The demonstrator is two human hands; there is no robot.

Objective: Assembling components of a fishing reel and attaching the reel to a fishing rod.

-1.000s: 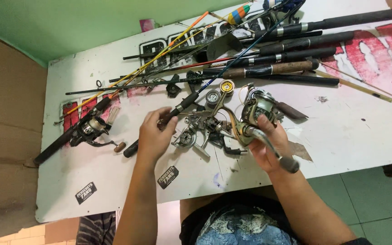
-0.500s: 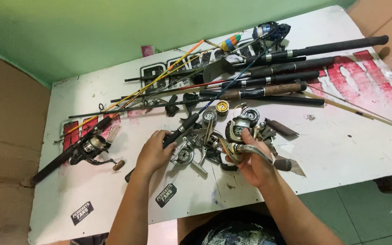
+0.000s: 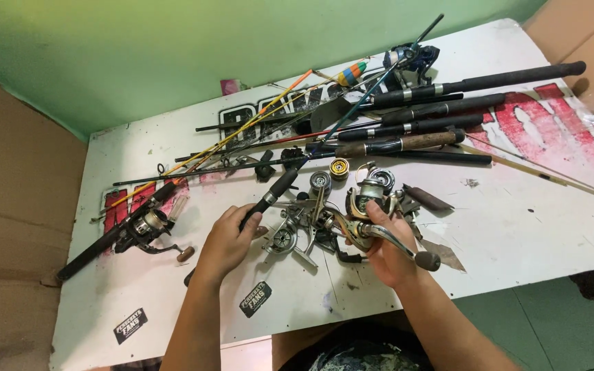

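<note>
At the left edge of the white tabletop (image 3: 517, 227) a black rod with a mounted reel (image 3: 144, 225) lay slanted, its knob pointing toward the near edge, well apart from your hands. Your left hand (image 3: 227, 242) was curled around the black handle of a rod (image 3: 269, 196) near the middle of the tabletop, fingers wrapped on the grip; that rod ran up toward the far right corner. Just beside it sat a pile of loose reel parts (image 3: 297, 237), spools and a gold spool (image 3: 339, 168) further back. Your right hand (image 3: 386, 251) was clenched on a silver spinning reel (image 3: 369, 206), lifted just off the pile, its crank handle with dark knob (image 3: 426, 260) sticking out toward the near edge. Behind, a bundle of dark rods (image 3: 434, 117) lay across the far right part of the tabletop.

Risks, as I judged them: the crank or bail could have snagged line or loose parts and dragged them off the near edge. Pulling the gripped rod could have swept the thin rods crossing it, or bent a tip. Small spools could have rolled.
</note>
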